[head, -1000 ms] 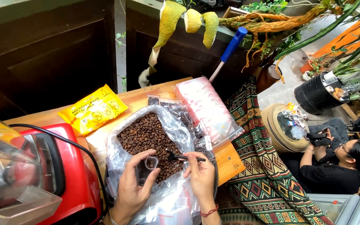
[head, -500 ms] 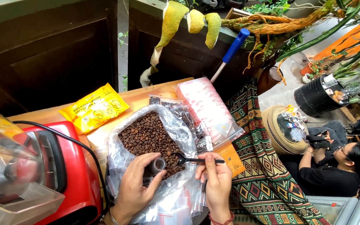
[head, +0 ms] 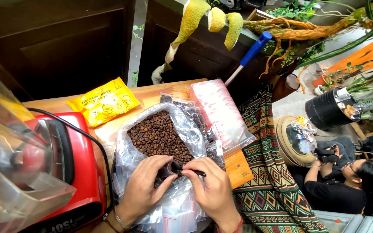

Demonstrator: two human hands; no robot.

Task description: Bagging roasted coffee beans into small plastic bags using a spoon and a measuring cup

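Counting what lies on the wooden table: one large clear bag of coffee beans, one yellow packet, one stack of clear zip bags with pink strips, one red appliance with a black cord, and a loose heap of small zip bags under the hands. Two hands are in view, both the person's own.

The left hand comes in from below, palm down, fingers curled and pinched on a small dark scoop at the near edge of the beans. The right hand meets it from the other side, thumb and forefinger closed on the thin dark handle that sticks out of the scoop. The two hands nearly touch at the fingertips. Whether the scoop holds beans cannot be told; the fingers cover it.

The big bag lies open-mouthed, its plastic bunched around a mound of brown roasted beans. A second, smaller bag of beans sits just behind it against the zip bag stack. A patterned cloth hangs off the table's right side, and another person sits beyond it.
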